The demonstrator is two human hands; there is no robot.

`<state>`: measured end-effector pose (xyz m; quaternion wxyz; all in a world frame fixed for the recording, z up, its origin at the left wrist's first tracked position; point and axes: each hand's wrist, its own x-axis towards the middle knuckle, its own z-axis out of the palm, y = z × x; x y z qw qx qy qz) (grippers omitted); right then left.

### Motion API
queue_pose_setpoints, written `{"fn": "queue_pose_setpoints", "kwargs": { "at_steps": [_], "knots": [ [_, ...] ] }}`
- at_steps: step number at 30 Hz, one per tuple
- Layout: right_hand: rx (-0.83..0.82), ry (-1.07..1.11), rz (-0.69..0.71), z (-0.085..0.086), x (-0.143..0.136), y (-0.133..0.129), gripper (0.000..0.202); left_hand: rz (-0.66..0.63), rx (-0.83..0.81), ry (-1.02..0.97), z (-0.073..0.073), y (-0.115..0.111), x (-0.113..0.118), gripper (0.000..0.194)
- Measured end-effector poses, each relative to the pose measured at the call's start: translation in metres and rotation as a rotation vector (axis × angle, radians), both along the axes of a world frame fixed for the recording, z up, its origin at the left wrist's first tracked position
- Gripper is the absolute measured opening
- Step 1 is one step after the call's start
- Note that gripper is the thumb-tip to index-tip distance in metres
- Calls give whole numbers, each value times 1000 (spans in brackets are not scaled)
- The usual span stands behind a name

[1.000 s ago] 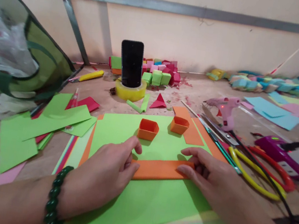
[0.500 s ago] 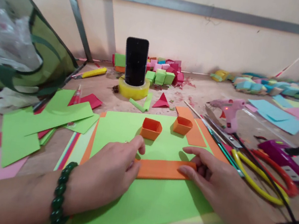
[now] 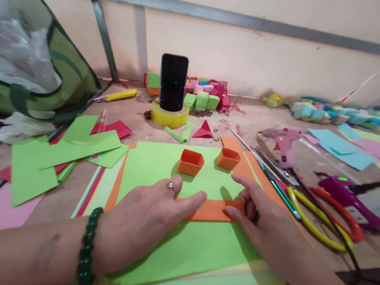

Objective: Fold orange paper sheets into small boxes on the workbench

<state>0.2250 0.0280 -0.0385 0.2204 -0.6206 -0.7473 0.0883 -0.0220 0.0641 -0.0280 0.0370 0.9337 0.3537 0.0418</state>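
Note:
An orange folded paper strip point(image 3: 213, 211) lies flat on green sheets point(image 3: 193, 255). My left hand point(image 3: 147, 223), with a ring and a green bead bracelet, presses on the strip's left part, its thumb stretched along it. The strip's left end is hidden under that hand. At the right end, my right hand point(image 3: 254, 211) has its thumb on the strip and its other fingers curled at the end, the index finger raised. Beyond the hands stand two small open orange paper boxes, one left point(image 3: 191, 162) and one right point(image 3: 228, 158).
A phone point(image 3: 172, 82) stands in a yellow tape roll point(image 3: 168, 115). Scissors point(image 3: 322, 223), a pink glue gun point(image 3: 284, 144) and a purple power strip point(image 3: 362, 203) lie right. Green paper pieces point(image 3: 64, 155) and a bag point(image 3: 44, 55) are left.
My left thumb has stretched out to the right over the strip, and the left hand has turned flatter. The right hand keeps its hold. The view has shifted slightly.

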Motion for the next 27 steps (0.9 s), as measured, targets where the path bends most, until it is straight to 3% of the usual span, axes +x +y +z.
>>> {"fn": "queue_pose_setpoints", "kwargs": {
  "at_steps": [3, 5, 7, 9, 14, 20, 27],
  "knots": [
    [230, -155, 105, 3, -2, -2, 30, -163, 118, -15, 0, 2, -1, 40],
    [339, -239, 325, 6, -5, -3, 22, -272, 143, -31, 0, 5, -1, 35],
    [354, -296, 547, 9, -8, -4, 26, -345, 158, -22, 0, 7, -1, 34],
    [338, -327, 667, 11, -9, -4, 30, -378, 176, 8, 2, 8, -1, 33],
    [268, -294, 687, 14, 5, -12, 35, -400, 190, 102, 13, 2, -4, 28],
    [201, -240, 605, 12, 38, -25, 36, -373, 30, 101, 21, -7, -21, 21],
    [192, -365, 541, 13, 10, -25, 35, -297, -110, -94, 20, -7, -27, 20]
  ]
}}
